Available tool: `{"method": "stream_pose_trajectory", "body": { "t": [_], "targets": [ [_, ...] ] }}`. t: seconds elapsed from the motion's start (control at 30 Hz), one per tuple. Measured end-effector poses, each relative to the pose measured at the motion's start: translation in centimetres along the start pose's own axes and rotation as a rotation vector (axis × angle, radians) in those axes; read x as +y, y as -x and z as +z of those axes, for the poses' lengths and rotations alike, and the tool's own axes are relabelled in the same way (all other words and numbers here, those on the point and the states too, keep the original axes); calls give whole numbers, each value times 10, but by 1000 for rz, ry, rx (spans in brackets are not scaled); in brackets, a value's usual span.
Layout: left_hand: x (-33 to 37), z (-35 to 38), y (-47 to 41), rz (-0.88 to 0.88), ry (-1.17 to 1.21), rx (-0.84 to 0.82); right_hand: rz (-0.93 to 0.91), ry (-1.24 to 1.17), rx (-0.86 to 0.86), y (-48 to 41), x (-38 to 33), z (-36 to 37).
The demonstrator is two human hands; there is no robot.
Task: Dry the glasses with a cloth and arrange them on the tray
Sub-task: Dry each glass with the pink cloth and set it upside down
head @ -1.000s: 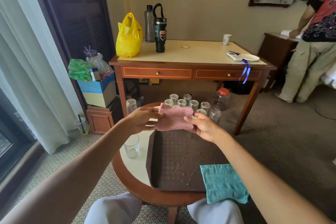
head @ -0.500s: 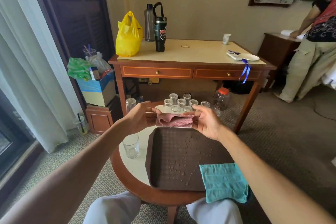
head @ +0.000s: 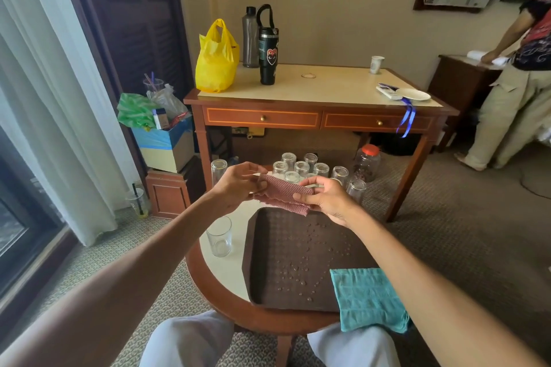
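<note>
A pink cloth point(head: 283, 194), folded into a narrow strip, hangs above the far edge of the brown tray point(head: 268, 286). My left hand point(head: 238, 185) pinches its left end and my right hand point(head: 325, 197) pinches its right end. Water drops dot the tray, which holds no glass. Several upturned glasses point(head: 301, 168) stand in a cluster behind the cloth at the far side of the round table point(head: 226, 274). One upright glass point(head: 219, 236) stands left of the tray, and another upturned glass point(head: 218, 171) stands farther back on the left.
A teal cloth point(head: 366, 298) lies over the tray's near right corner. Behind stands a wooden desk point(head: 316, 116) with a yellow bag point(head: 216, 59) and bottles. A red-lidded jar point(head: 366, 162) sits beneath it. A person point(head: 515, 77) stands at the far right.
The pink cloth, held flat as a square a second ago, has been folded over into a narrow strip between my hands. My hands stayed above the tray's far edge.
</note>
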State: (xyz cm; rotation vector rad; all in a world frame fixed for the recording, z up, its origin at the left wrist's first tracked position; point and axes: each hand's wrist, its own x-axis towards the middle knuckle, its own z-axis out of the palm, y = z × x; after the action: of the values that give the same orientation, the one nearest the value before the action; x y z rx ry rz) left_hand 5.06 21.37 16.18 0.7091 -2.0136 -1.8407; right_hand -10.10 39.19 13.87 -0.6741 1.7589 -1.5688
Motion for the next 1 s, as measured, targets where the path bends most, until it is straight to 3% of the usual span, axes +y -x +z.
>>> {"method": "stream_pose_trajectory", "body": {
  "t": [0.17,0.27,0.43,0.57,0.67,0.8,1.0],
  "targets": [
    [3,-4,-3,218,-262,-22,48,72,-131,-2,-7,6],
    [9,-6,-3,270,-278,-60,90,200,-233,-2,-10,11],
    [12,-14,2,368,-350,50,73,187,-263,-3,-7,25],
    [-10,-43,6,300,-488,94,44,179,-301,-7,4,32],
    [-41,-70,7,99,-680,-51,41,126,-354,-12,16,36],
    [-83,-89,8,-108,-856,-191,71,291,-292,-19,24,51],
    [-130,-91,3,-91,-874,-60,169,287,-281,-30,34,73]
  ]
}}
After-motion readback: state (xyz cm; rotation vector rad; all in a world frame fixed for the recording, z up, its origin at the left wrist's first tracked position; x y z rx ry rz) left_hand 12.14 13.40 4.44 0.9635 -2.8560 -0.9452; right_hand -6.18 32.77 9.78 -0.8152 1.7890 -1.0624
